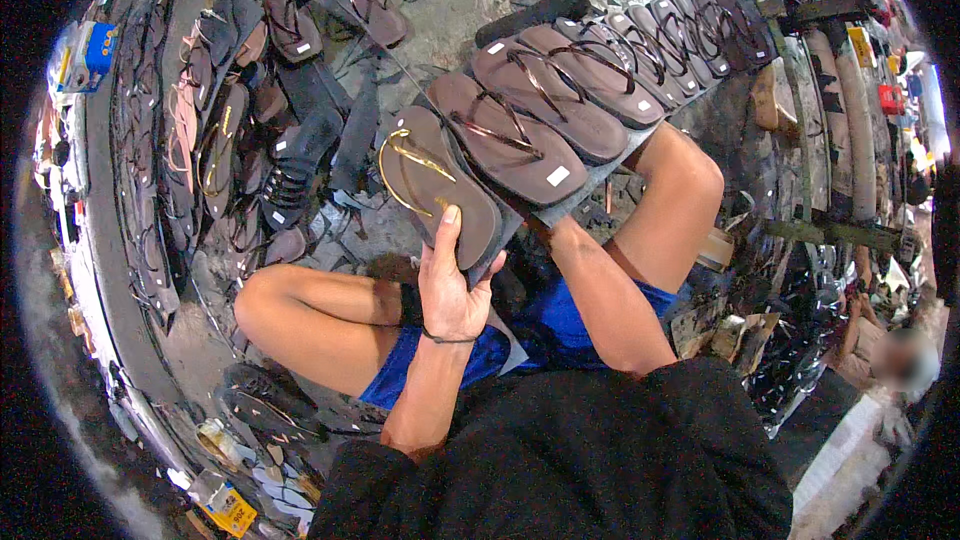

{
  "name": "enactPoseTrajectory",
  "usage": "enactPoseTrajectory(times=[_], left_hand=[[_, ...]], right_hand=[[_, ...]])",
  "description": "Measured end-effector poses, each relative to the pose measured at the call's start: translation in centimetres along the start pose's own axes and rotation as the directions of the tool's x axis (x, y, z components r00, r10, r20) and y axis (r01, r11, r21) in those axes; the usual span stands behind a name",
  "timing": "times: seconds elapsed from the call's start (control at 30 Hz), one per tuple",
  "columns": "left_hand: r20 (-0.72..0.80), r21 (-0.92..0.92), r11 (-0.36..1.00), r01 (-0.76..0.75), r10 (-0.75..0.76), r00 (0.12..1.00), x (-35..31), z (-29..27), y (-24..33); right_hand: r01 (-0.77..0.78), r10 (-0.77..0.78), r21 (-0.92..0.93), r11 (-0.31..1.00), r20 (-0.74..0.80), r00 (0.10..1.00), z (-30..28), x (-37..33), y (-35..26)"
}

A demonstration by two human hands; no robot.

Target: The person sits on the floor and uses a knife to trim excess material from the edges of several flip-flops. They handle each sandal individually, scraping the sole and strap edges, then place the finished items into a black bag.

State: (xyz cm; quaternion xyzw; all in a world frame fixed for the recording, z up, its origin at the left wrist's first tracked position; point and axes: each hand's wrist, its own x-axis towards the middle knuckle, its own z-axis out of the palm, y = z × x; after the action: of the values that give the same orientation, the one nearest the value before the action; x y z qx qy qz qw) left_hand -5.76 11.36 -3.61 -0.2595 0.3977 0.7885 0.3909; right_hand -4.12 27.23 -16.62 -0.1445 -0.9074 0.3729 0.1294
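Note:
My left hand (455, 290) is closed on the heel end of a brown flip-flop with a thin gold strap (425, 175), thumb on the footbed and fingers beneath. Close to its right lies a larger brown flip-flop with a shiny dark strap (510, 135), a pale sticker at its heel. It leads a row of several similar flip-flops (560, 100) on a grey board, stretching to the upper right. My right hand (543, 227) reaches under the near end of this row; its fingers are hidden, so whether it grips anything cannot be seen.
Several finished-looking flip-flops (290, 25) and dark scraps lie on the floor at the left. A long row of flip-flops (145, 160) runs down the far left. A wooden rack (835, 120) stands at the right. Another person (860, 340) sits at the right edge.

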Motion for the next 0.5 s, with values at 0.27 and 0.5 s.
enactPoseTrajectory(times=[0.27, 0.5], left_hand=[[0.025, 0.286, 0.926, -0.248, 0.251, 0.968, -6.0, -5.3, 0.8], [0.363, 0.697, 0.668, -0.26, -0.016, 0.931, -7.6, -13.8, 4.0]], right_hand=[[-0.61, 0.327, 0.426, 0.669, 0.569, 0.755, 2.5, 6.4, -6.2], [-0.454, 0.26, 0.665, 0.593, 0.376, 0.89, -3.4, -3.0, -11.8]])
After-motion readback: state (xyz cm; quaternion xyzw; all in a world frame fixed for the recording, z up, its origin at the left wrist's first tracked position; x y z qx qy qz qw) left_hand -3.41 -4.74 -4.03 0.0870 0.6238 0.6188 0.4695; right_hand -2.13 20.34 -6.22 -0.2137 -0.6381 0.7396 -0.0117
